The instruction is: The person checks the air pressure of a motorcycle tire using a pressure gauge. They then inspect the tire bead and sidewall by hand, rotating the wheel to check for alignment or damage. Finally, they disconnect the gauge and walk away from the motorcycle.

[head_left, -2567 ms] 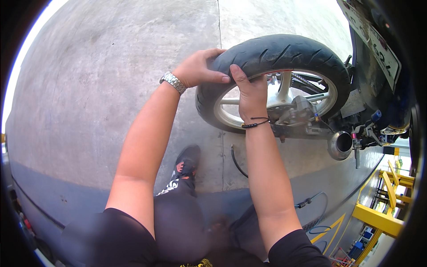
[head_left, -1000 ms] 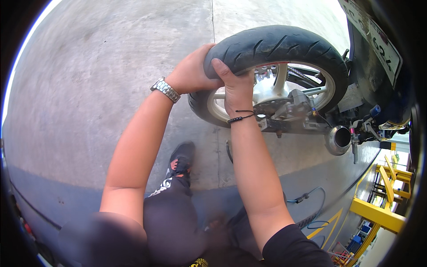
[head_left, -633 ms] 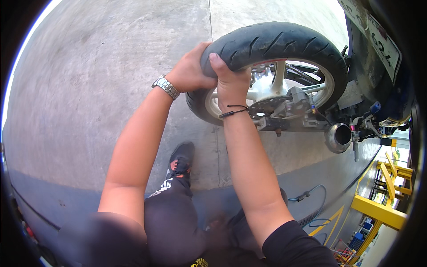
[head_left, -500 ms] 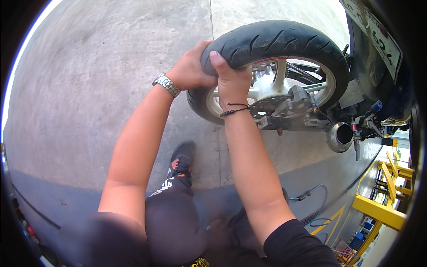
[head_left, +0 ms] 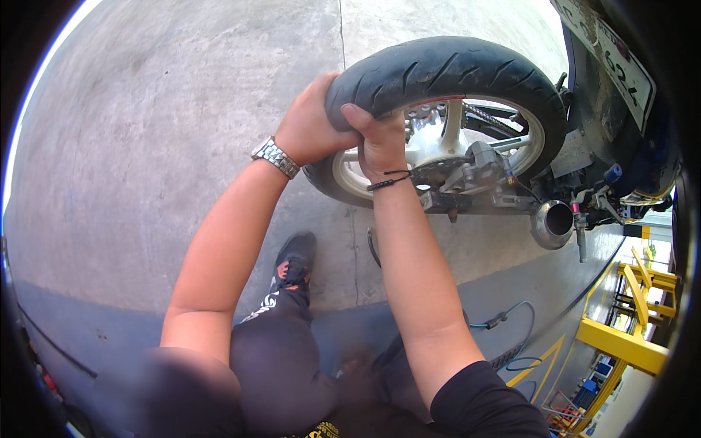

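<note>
Gripping the tyre (head_left: 445, 69) with both hands, near the wheel's 9 o'clock edge. Left hand (head_left: 310, 128) wraps the outer tread side, fingers curled over and clamped on the rubber. Right hand (head_left: 380, 139) sits just beside it at 3 o'clock, thumb hooked over the tread, fingers closed on the tyre's inner sidewall (the two hands touch at the knuckles).

Tyre is mounted on a white spoked rim (head_left: 438, 139), rear wheel of a motorcycle, sitting at 12 to 1 o'clock in the head view. Chain sprocket and brake caliper (head_left: 478, 164) visible through the spokes. Exhaust outlet (head_left: 553, 223) hangs at the wheel's 4 o'clock. Number plate (head_left: 610, 47) is at the frame's 1 o'clock.

Metal wristwatch (head_left: 275, 157) on the left wrist, thin black cord bracelet (head_left: 389, 179) on the right.

Below the arms: black shoe (head_left: 293, 259) with red accents planted on the concrete floor (head_left: 161, 124), dark trousers at 6 o'clock. A hose (head_left: 511, 332) with a fitting lies on the floor at 4 o'clock, near yellow floor markings. Yellow steel frame (head_left: 621, 339) well apart at 4 o'clock.
</note>
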`<action>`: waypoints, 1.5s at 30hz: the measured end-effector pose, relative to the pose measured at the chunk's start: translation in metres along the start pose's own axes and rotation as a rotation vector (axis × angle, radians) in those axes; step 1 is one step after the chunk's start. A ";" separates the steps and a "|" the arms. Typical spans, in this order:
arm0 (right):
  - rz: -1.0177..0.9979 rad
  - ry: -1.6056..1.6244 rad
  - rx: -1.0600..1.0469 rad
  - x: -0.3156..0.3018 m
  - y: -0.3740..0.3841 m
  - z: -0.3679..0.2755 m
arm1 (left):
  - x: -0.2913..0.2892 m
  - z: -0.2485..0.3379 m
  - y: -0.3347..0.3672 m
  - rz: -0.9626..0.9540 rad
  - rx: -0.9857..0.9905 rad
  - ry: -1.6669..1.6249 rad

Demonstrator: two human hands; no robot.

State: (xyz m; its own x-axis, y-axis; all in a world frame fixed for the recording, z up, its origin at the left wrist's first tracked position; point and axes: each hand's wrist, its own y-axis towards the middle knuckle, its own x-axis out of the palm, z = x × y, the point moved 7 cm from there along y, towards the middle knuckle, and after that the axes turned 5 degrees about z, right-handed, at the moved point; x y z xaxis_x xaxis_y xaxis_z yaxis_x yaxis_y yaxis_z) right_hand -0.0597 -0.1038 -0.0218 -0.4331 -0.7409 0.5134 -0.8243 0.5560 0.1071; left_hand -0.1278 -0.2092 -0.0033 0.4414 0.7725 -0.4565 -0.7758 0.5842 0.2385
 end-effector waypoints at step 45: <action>0.026 -0.027 -0.033 -0.004 0.002 0.003 | -0.001 -0.003 0.001 -0.026 0.027 -0.021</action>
State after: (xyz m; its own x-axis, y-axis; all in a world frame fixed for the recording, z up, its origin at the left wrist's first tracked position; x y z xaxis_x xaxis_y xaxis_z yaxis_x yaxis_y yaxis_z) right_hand -0.0610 -0.1013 -0.0264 -0.4642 -0.7358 0.4930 -0.8004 0.5869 0.1222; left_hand -0.1307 -0.2099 -0.0053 0.4708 0.7621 -0.4445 -0.7517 0.6102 0.2500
